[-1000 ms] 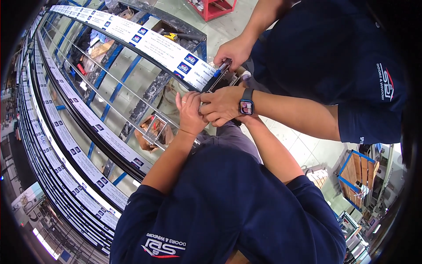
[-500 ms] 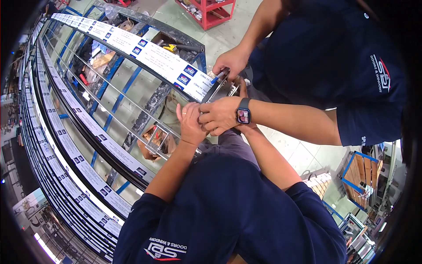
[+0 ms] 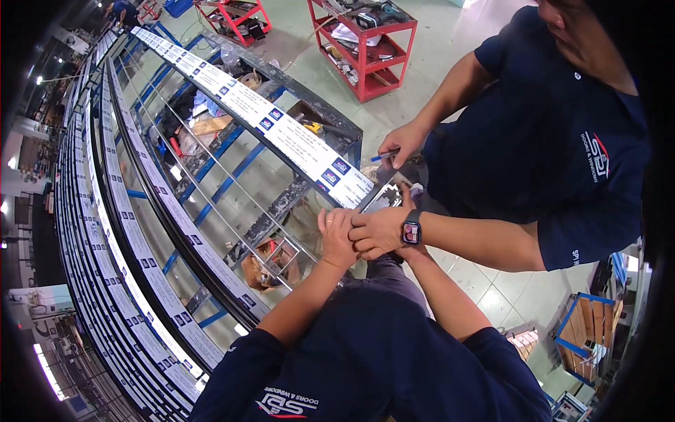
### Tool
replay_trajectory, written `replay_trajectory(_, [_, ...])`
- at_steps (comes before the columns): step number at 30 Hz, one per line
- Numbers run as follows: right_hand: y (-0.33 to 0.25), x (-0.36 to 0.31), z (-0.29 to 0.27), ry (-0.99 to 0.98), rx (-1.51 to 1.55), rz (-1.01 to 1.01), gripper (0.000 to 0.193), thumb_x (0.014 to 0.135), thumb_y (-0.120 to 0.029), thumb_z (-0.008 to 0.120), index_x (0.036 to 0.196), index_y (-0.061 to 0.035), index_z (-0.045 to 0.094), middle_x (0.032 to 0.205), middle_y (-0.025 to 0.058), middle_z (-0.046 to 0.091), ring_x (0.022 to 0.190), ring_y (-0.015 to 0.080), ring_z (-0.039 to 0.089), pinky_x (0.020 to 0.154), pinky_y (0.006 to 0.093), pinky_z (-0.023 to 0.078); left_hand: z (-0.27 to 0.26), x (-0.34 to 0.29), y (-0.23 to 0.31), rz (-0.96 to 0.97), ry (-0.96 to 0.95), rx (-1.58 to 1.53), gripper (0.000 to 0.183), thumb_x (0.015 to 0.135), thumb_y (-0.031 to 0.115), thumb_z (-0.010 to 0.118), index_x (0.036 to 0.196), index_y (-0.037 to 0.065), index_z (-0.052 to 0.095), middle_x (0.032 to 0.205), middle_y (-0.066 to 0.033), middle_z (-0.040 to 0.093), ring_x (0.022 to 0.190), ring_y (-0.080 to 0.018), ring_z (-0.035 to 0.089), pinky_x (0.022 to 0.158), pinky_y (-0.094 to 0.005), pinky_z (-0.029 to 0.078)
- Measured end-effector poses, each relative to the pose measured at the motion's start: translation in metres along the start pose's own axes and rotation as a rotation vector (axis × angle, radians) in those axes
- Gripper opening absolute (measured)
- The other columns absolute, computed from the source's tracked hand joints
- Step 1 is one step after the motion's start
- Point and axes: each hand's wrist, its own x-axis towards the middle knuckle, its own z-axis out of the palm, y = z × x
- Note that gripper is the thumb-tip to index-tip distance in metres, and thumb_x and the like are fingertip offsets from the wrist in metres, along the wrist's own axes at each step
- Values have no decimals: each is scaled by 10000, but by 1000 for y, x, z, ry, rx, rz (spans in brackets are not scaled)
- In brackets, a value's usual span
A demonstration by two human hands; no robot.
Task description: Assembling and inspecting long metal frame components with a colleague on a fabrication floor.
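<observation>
A long window-frame profile (image 3: 285, 136), covered in white film with blue labels, runs from the far left to its cut end in front of me. My left hand (image 3: 339, 238) closes on its near edge by that end. A co-worker's hand (image 3: 376, 228) with a black watch lies across my fingers and hides some of them. Beyond that wrist, my right hand (image 3: 406, 197) shows only in part, its fingers against the profile's cut end. The co-worker's other hand (image 3: 406, 144) holds a slim tool with a blue tip (image 3: 380, 157) above the end.
More film-covered profiles (image 3: 151, 264) lie in rows at the left on a blue metal rack (image 3: 223, 184). A cardboard box (image 3: 264, 271) sits under the rack. Red tool carts (image 3: 365, 67) stand at the back, and a wooden crate (image 3: 589, 330) stands at the right.
The view has shifted, so the scene sits lower and further right. The co-worker's tool hand has lifted slightly away from the profile's end. My hands stay at that end.
</observation>
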Motion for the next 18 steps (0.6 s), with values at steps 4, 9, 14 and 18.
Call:
replay_trajectory(4, [-18, -4, -2, 3, 215, -7, 761, 1137, -304, 691, 1766, -119, 303, 1522, 123, 609, 1366, 281, 633, 1201, 431, 518, 1, -7, -8, 17, -11, 4, 606, 941, 503, 761, 1385, 92, 729, 1213, -101, 674, 1254, -347, 634, 1264, -692, 293])
replay_trajectory(9, [-39, 0, -14, -219, 791, 335, 803, 1128, -534, 694, 1699, -75, 365, 1470, 183, 641, 1315, 340, 677, 1185, 560, 531, -2, -8, -2, 2, 9, -13, 560, 940, 505, 763, 1318, 92, 748, 1115, -103, 635, 1190, -354, 637, 1252, -690, 305])
replay_trajectory(14, [9, -34, -4, 248, -333, -108, 826, 1034, -326, 780, 1709, -20, 417, 1541, 203, 626, 1555, 384, 510, 1359, 486, 351, 5, -6, -6, 19, 40, -51, 510, 882, 514, 814, 1171, 104, 717, 1122, -107, 637, 1195, -378, 626, 1244, -698, 311])
replay_trajectory(18, [25, -76, -32, 26, -630, -108, 693, 1044, -390, 710, 1654, -93, 570, 1674, 224, 575, 1578, 436, 498, 1336, 538, 370, 5, -3, -8, 5, 22, -55, 536, 869, 513, 823, 1205, 109, 717, 1143, -99, 649, 1208, -368, 627, 1246, -699, 305])
